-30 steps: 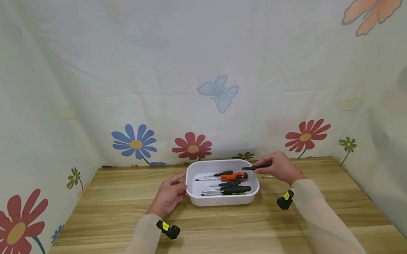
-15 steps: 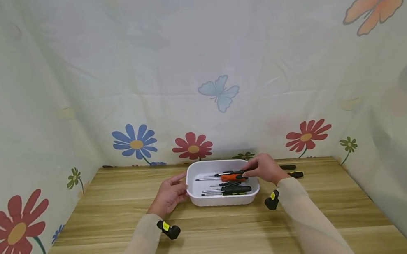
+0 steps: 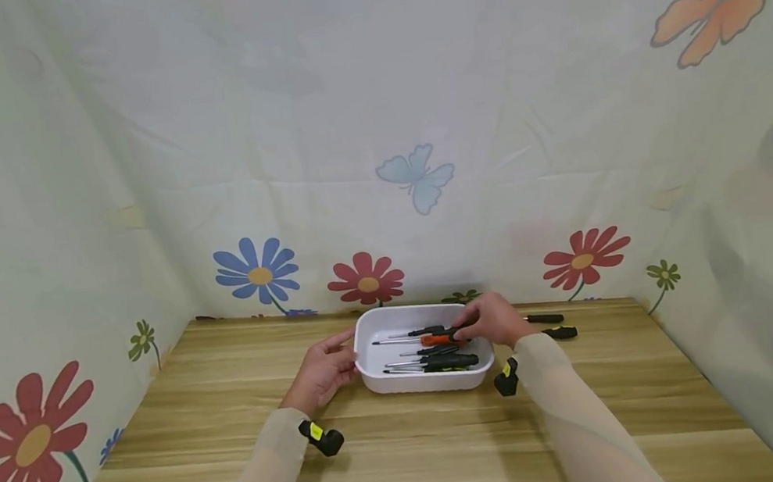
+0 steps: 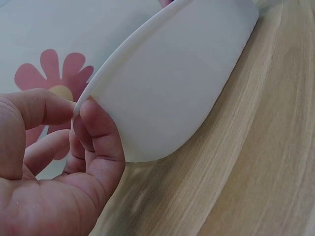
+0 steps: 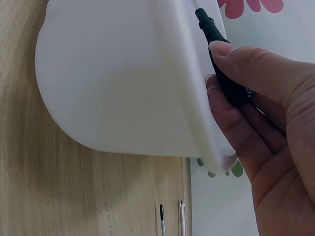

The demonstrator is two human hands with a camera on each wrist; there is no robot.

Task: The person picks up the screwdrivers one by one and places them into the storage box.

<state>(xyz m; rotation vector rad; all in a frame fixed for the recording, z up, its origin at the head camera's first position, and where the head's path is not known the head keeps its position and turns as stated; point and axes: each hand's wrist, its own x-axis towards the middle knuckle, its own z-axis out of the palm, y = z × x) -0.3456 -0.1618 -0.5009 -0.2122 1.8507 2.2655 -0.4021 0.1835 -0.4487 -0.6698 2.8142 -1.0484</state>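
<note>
A white plastic box point(image 3: 415, 382) stands on the table, holding several screwdrivers. Thumb and fingers of my left hand point(image 3: 320, 373) pinch its left rim; in the left wrist view the fingertips point(image 4: 96, 115) lie against the outer wall. Over the box's right end, my right hand point(image 3: 494, 320) holds a black-handled screwdriver point(image 5: 229, 88) between thumb and fingers, its shaft pointing left into the box. Just under that hand lies an orange-handled screwdriver point(image 3: 435, 339), its handle end partly hidden. Black-handled screwdrivers point(image 3: 452, 361) lie along the box's near side, shafts to the left.
Two more black-handled screwdrivers lie on the wood-grain table point(image 3: 408, 451) right of the box, one at the back point(image 3: 545, 318) and one nearer point(image 3: 560, 333). A flower-printed curtain point(image 3: 284, 205) rises behind and at both sides.
My right hand has moved left with the black-handled screwdriver, from beside the box to over its right end, uncovering two screwdrivers on the table. The left hand stays at the rim.
</note>
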